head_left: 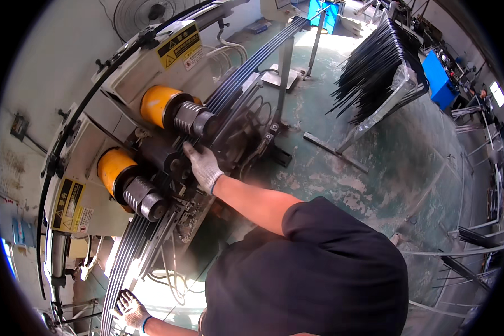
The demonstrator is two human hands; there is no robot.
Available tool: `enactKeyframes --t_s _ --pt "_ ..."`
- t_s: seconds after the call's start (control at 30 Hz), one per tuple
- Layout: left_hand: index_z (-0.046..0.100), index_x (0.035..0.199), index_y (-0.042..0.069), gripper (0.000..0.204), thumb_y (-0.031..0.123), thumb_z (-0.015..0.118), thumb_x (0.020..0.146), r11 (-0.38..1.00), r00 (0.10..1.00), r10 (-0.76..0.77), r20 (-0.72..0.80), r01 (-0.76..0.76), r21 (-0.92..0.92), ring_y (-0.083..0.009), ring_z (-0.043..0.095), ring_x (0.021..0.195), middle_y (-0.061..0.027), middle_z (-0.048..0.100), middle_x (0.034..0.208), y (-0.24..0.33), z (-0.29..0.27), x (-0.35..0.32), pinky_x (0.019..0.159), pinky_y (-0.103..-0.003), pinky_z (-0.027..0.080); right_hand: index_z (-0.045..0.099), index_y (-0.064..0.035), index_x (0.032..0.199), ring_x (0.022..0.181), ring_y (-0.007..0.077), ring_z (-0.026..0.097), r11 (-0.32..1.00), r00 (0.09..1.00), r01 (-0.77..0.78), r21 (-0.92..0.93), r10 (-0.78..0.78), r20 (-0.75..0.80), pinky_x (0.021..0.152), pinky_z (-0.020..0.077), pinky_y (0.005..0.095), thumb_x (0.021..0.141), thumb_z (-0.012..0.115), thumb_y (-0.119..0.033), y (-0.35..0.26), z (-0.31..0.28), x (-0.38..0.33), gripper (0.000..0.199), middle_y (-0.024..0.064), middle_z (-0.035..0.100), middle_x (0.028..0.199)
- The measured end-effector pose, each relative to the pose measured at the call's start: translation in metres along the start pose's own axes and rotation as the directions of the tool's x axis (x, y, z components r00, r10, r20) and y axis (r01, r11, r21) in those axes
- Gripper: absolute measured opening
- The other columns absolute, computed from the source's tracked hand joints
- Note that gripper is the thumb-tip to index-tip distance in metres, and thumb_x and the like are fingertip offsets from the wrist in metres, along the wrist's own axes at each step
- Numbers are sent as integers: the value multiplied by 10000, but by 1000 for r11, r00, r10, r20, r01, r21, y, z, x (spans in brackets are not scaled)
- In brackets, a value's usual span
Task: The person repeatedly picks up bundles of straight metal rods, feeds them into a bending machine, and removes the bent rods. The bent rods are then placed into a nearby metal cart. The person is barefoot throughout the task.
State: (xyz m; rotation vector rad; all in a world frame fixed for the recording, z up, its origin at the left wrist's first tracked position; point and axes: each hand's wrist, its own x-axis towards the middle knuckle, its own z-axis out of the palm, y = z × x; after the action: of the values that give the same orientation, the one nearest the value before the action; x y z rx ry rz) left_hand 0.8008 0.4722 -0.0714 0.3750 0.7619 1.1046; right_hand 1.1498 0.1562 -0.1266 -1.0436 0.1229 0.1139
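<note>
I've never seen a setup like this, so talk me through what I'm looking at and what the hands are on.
There's one picture, from a wide fisheye camera on a person's head, looking down, so straight edges bend. The pale machine carries two yellow cylinders with dark ridged ends. Several long, thin bars run side by side beneath them. The person wears pale gloves. Their left hand, fingers spread, is at the bars' near end; their right hand is beside the dark parts between the cylinders. Whether either grips anything isn't clear. Off to the right, a stand bears many black rods.
</note>
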Motion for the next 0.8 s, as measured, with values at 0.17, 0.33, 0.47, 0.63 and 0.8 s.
enactKeyframes --t_s 0.17,0.33,0.47,0.63,0.8 --pt "606 1333 -11 420 255 550 1012 864 914 293 279 -378 331 -274 612 1200 -182 659 1242 59 -36 131 1084 -425 469 623 28 1285 1031 202 645 990 994 105 90 -103 -26 908 503 370 952 713 -275 9 2 21 459 107 706 1163" --pt "656 1278 123 482 418 695 898 823 854 390 345 -491 286 -243 450 1394 -215 593 1367 84 96 30 1164 -441 335 633 78 1226 928 201 685 1000 995 -14 -11 13 -103 800 550 364 922 730 -266 1 11 25 469 148 718 1098" --pt "709 1142 93 347 369 553 1000 872 701 190 687 -442 209 -281 693 1097 -153 718 1134 141 130 71 934 -429 542 663 84 1169 838 189 690 995 998 19 -97 -25 -65 741 568 358 894 754 -231 5 15 28 428 132 734 1006" --pt "603 1332 -51 413 236 525 1047 683 708 342 618 -639 354 -240 643 1159 -151 678 1184 89 230 16 1069 -370 476 640 64 1238 1003 284 714 995 996 78 -68 -82 -48 876 547 387 832 790 -232 1 6 32 524 198 728 1135" --pt "574 1379 -58 561 365 602 1012 480 572 339 747 -788 385 -259 652 1115 -171 661 1251 88 275 -21 1009 -360 517 654 70 1204 901 207 702 996 1000 -27 -83 26 -16 797 551 365 850 772 -232 -12 21 14 480 152 738 1049"
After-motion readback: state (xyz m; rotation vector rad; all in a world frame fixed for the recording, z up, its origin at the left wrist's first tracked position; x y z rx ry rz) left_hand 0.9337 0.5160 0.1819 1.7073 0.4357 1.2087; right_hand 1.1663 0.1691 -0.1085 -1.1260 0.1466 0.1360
